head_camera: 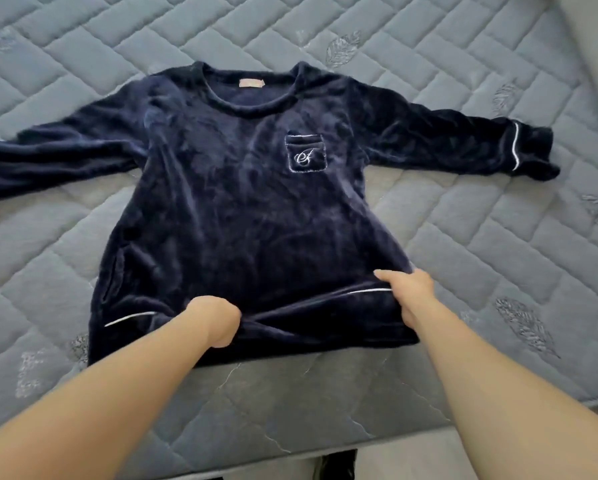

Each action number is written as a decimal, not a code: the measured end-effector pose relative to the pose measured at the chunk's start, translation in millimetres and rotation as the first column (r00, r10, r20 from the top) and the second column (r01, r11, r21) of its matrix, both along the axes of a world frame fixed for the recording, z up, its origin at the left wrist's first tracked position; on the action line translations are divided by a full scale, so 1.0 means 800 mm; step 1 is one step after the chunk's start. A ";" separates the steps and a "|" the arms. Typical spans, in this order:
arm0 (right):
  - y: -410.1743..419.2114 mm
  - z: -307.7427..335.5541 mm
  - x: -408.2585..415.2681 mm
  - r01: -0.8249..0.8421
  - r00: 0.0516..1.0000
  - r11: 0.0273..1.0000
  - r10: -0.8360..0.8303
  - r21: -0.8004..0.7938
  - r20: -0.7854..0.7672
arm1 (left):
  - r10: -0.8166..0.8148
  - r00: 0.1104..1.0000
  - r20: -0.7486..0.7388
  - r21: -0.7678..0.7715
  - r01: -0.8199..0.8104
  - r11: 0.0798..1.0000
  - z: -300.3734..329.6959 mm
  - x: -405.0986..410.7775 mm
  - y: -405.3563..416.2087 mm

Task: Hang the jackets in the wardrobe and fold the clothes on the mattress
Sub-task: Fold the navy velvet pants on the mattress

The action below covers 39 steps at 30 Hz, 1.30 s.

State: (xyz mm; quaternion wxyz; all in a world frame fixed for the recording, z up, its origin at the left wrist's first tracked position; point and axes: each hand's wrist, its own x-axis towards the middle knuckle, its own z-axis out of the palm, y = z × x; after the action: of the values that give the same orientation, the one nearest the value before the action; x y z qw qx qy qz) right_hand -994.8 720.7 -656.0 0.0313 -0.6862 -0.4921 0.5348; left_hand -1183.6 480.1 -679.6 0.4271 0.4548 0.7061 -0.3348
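A dark navy velvet long-sleeved top (249, 202) lies face up on the grey quilted mattress (498, 271), both sleeves spread out to the sides. It has a small chest pocket with white stitching and a monogram (305, 154). My left hand (216, 320) grips the fabric near the bottom hem, left of centre, with fingers curled into the cloth. My right hand (410, 292) pinches the hem area at the right, thumb lying on top of the fabric along the white piping. The cloth bunches in a ridge between both hands.
The mattress front edge (290, 441) runs close to me, with pale floor and a dark object below it (335, 462). A light wall or furniture corner shows at the top right (595, 36).
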 end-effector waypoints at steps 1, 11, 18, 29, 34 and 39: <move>0.008 0.006 0.017 0.064 0.998 0.998 -0.064 0.005 -0.022 | -0.029 0.998 0.064 -0.094 0.035 0.995 0.006 0.003 0.003; -0.021 -0.022 0.054 -0.314 0.878 0.882 0.411 -0.352 0.246 | -0.215 0.974 -0.075 0.219 0.227 0.949 -0.004 0.077 0.035; 0.002 -0.023 0.061 -0.392 0.758 0.856 0.508 -0.336 0.409 | 0.067 0.981 0.182 0.039 -0.075 0.996 0.000 0.047 0.064; -0.086 -0.052 -0.131 -0.964 0.208 0.259 0.875 -0.059 0.437 | 0.949 0.311 0.042 0.770 -0.615 0.168 -0.044 -0.105 -0.012; -0.119 -0.065 -0.198 -0.978 0.175 0.207 0.867 -0.019 0.467 | 0.979 0.199 -0.041 0.613 -0.769 0.182 -0.050 -0.185 -0.073; -0.145 -0.067 -0.300 -0.985 0.150 0.170 0.856 0.005 0.496 | 0.978 0.140 0.157 -0.038 -0.988 0.148 -0.033 -0.230 -0.132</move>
State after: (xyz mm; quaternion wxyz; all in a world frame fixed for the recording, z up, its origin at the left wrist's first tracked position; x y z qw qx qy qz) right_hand -1234.9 604.4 -709.9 -0.2909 -0.3001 -0.8864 0.1992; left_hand -1367.3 374.4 -706.0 0.5743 -0.0772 0.8105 0.0850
